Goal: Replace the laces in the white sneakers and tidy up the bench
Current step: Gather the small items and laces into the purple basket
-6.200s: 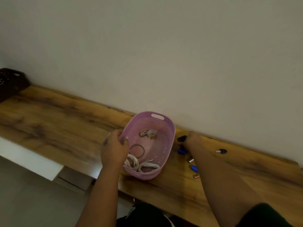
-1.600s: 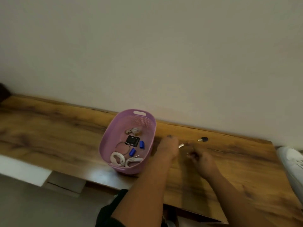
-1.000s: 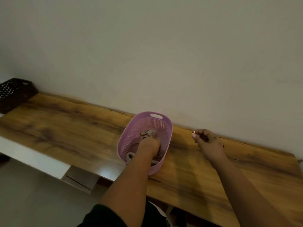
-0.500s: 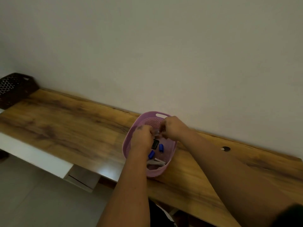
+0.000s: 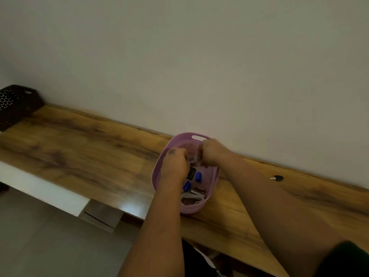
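A purple plastic basket [image 5: 210, 193] stands on the wooden bench [image 5: 79, 148] close to the wall. Inside it lie white laces [image 5: 192, 196], two blue batteries [image 5: 198, 176], a small black device [image 5: 191, 173] and silver batteries [image 5: 197, 191]. My left hand [image 5: 174, 166] and my right hand [image 5: 212, 151] are both over the far end of the basket with curled fingers. Their fingertips meet at a small pale object [image 5: 192, 158]. Whether either hand grips it is hidden by the knuckles. No sneakers are in view.
A black-headed key [image 5: 277, 178] lies on the bench to the right of the basket, near the wall. A dark perforated basket [image 5: 16, 102] sits at the bench's far left end. Bare wood stretches between the two baskets. Grey floor lies below the front edge.
My right hand came from the bench on the right into the basket half a second ago. Since then both hands have stayed together over its far end, barely shifting.
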